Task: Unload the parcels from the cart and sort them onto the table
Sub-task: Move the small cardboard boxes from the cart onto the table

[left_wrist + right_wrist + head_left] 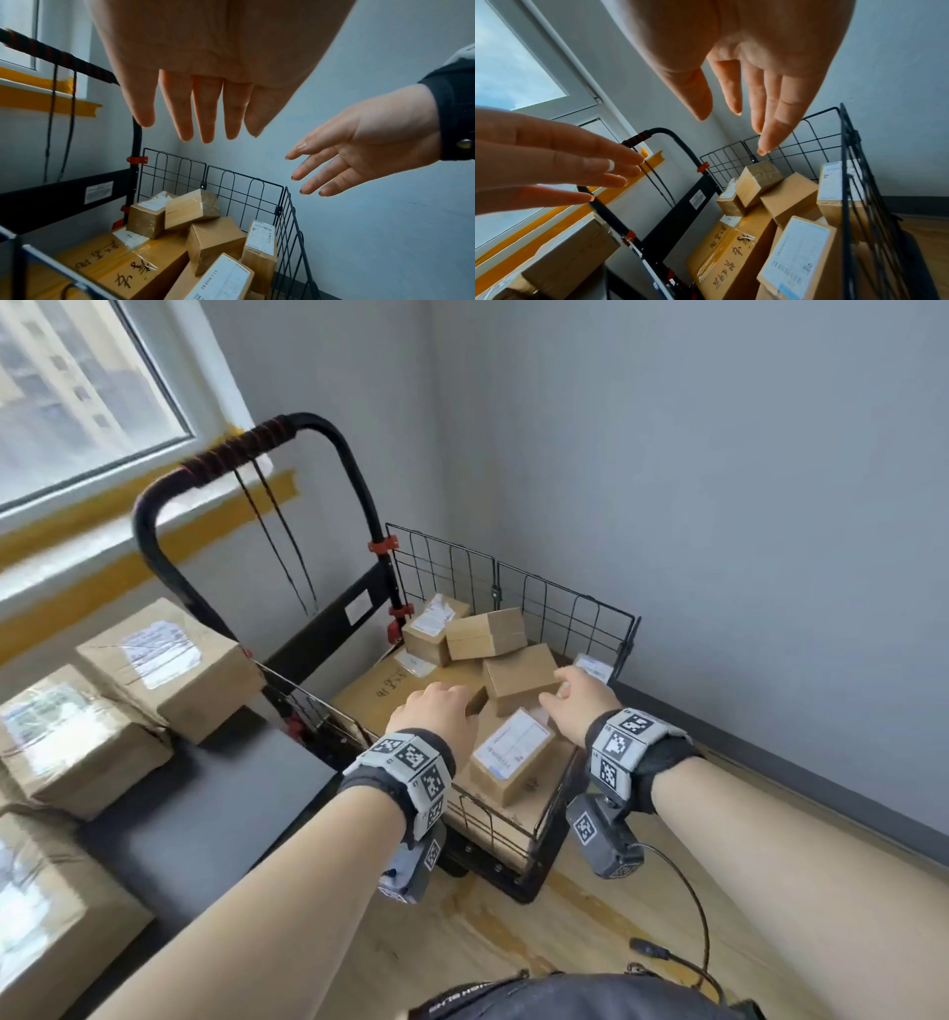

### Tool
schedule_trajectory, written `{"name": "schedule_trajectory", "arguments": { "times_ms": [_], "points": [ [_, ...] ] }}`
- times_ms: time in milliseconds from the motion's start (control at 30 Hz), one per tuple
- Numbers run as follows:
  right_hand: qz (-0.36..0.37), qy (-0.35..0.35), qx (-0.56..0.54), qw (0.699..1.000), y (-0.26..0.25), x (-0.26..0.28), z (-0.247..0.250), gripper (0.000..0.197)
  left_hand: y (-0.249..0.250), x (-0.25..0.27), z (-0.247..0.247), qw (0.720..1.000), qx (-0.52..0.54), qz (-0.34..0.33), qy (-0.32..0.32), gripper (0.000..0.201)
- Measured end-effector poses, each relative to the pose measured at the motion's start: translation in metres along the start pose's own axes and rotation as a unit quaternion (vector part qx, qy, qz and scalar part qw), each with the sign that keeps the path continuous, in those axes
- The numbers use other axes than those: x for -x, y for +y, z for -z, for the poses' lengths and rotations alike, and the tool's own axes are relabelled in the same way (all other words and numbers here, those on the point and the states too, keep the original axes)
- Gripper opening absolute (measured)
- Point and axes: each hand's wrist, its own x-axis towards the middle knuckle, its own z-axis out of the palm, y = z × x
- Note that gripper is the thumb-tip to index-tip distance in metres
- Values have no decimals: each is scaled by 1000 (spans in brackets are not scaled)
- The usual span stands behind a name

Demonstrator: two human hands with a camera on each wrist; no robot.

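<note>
Desk (205,814) at left already carries approx 4 big taped parcels (169,667), so the unload looks partly done. Plenty left, though: the cart (560,603) w/ wire sides holds a large flat box (390,690) on the bottom and at least 5 small parcels on top.

Left hand (436,716) hovers over the cart, fingers straight and spread, holding nothing. Wrist view shows clear air between its fingertips and the boxes below.

Between the 2 hands, nearest the person, lies a small labelled parcel (513,757), label up. Just beyond it sits a plain brown one (518,683).

Right hand (580,706) is also wide and empty, fingers reaching toward the plain brown parcel's right end; can't tell from head view if it touches.
</note>
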Motion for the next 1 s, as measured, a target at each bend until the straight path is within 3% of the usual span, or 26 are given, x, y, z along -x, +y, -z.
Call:
{"name": "schedule_trajectory", "arguments": {
  "times_ms": [200,633,1000],
  "points": [
    [-27,-17,2,999,14,-44,17,50,20,-46,-2,999,11,11,-32,32],
    [-58,-25,12,998,-32,-159,18,53,-20,-185,21,995,63,17,-74,38],
    [-92,-130,-22,987,-38,-287,-2,64,-18,-282,6,979,136,119,-99,38]
  ]
}}
